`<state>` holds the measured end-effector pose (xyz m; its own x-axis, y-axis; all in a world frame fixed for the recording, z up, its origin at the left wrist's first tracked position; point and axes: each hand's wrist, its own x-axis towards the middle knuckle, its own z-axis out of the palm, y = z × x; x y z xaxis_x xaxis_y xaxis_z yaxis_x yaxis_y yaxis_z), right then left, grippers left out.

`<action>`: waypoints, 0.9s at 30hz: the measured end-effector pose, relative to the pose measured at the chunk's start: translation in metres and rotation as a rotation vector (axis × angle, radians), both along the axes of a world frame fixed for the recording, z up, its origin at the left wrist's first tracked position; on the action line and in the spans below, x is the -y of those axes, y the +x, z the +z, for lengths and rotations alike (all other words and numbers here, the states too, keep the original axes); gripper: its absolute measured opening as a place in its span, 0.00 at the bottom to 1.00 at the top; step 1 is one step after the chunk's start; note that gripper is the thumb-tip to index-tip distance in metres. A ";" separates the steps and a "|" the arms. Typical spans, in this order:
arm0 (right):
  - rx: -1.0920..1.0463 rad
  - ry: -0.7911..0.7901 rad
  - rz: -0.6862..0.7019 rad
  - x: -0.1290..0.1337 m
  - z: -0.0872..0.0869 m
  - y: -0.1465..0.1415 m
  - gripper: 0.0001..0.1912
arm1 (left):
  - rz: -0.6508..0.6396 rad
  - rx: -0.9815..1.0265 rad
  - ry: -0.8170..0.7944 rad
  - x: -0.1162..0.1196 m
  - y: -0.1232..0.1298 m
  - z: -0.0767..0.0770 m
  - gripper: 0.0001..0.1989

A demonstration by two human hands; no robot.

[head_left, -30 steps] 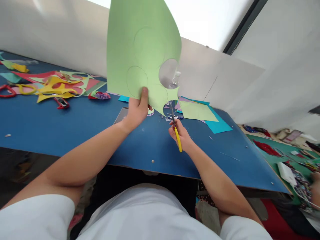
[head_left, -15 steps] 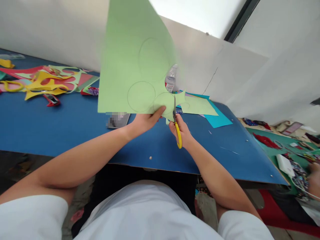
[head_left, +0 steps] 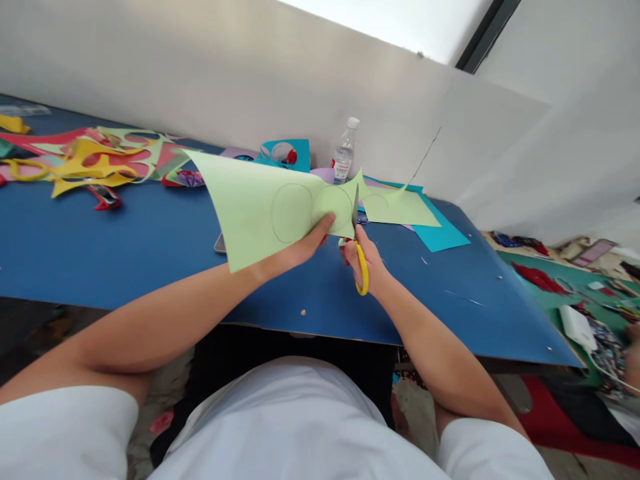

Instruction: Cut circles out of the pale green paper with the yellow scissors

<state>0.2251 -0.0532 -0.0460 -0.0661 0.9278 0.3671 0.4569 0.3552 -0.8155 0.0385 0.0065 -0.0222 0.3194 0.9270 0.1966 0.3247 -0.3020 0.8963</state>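
A light green sheet (head_left: pixel 250 207) with pencilled circles is pinched near its lower right edge by my left hand (head_left: pixel 316 239), thumb on top of one circle. My right hand (head_left: pixel 367 260) is closed on yellow-handled scissors (head_left: pixel 362 267). Their blades point up and lie against the sheet's right end, just right of the circle under my left thumb. The sheet droops toward the left over my left wrist. Some fingers of my left hand are hidden behind it.
Cut paper scraps (head_left: pixel 95 160) and a red clip (head_left: pixel 105 197) lie at the left on the blue table (head_left: pixel 150 247). A bottle (head_left: pixel 343 152) stands by the wall. Blue and green sheets (head_left: pixel 443 227) lie right of it. Another person's hand (head_left: pixel 633 353) shows at the far right.
The green sheet has dropped and tipped over toward me, uncovering the bottle and a blue cut sheet behind. Both hands stay close together, with the scissors shifted slightly right.
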 end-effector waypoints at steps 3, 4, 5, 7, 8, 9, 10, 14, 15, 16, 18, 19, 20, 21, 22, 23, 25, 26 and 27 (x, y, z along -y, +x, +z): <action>0.001 -0.010 0.008 0.000 -0.002 0.001 0.38 | -0.081 0.027 -0.012 0.006 -0.002 0.007 0.34; -0.004 -0.016 0.008 0.000 -0.002 0.002 0.38 | -0.096 0.041 -0.001 0.008 -0.003 0.010 0.34; -0.008 -0.020 0.004 0.000 -0.002 0.002 0.38 | -0.102 0.059 0.008 0.010 -0.003 0.013 0.33; -0.008 -0.020 -0.010 0.000 -0.002 0.002 0.39 | -0.092 0.083 -0.006 0.012 -0.004 0.016 0.32; -0.003 -0.019 -0.015 0.001 -0.001 0.002 0.39 | -0.087 0.088 -0.015 0.012 -0.004 0.018 0.32; 0.000 -0.018 -0.014 0.001 -0.001 0.002 0.39 | -0.083 0.088 -0.025 0.013 -0.004 0.018 0.32; -0.002 -0.017 -0.009 0.001 -0.002 0.002 0.39 | -0.080 0.085 -0.032 0.013 -0.004 0.019 0.32; -0.051 -0.022 0.018 0.001 -0.004 0.002 0.36 | -0.063 0.081 -0.029 0.011 -0.003 0.017 0.33; -0.062 -0.025 0.017 0.001 -0.005 0.002 0.36 | -0.065 0.079 -0.023 0.010 -0.003 0.017 0.33; -0.068 -0.029 0.012 0.001 -0.005 0.001 0.35 | -0.068 0.076 -0.013 0.009 -0.003 0.016 0.33; -0.078 -0.042 -0.007 0.002 -0.005 0.000 0.36 | -0.081 0.075 0.006 0.009 -0.003 0.016 0.33; -0.080 -0.050 -0.014 0.003 -0.004 0.000 0.36 | -0.087 0.075 0.013 0.008 -0.003 0.016 0.33; -0.079 -0.057 -0.018 0.004 -0.003 -0.001 0.37 | -0.091 0.076 0.018 0.008 -0.003 0.015 0.33; -0.075 -0.064 -0.020 0.004 -0.002 -0.001 0.37 | -0.093 0.075 0.020 0.009 -0.003 0.015 0.34; -0.072 -0.067 -0.025 0.005 -0.001 -0.002 0.38 | -0.096 0.073 0.023 0.009 -0.003 0.016 0.34; -0.069 -0.069 -0.028 0.005 0.000 -0.002 0.38 | -0.100 0.069 0.028 0.009 -0.004 0.016 0.34; -0.064 -0.069 -0.036 0.006 0.001 -0.003 0.39 | -0.100 0.063 0.038 0.009 -0.004 0.017 0.34; -0.063 -0.068 -0.040 0.006 0.002 -0.003 0.39 | -0.099 0.059 0.042 0.009 -0.004 0.018 0.34; -0.063 -0.067 -0.042 0.007 0.002 -0.003 0.39 | -0.101 0.057 0.046 0.010 -0.004 0.018 0.33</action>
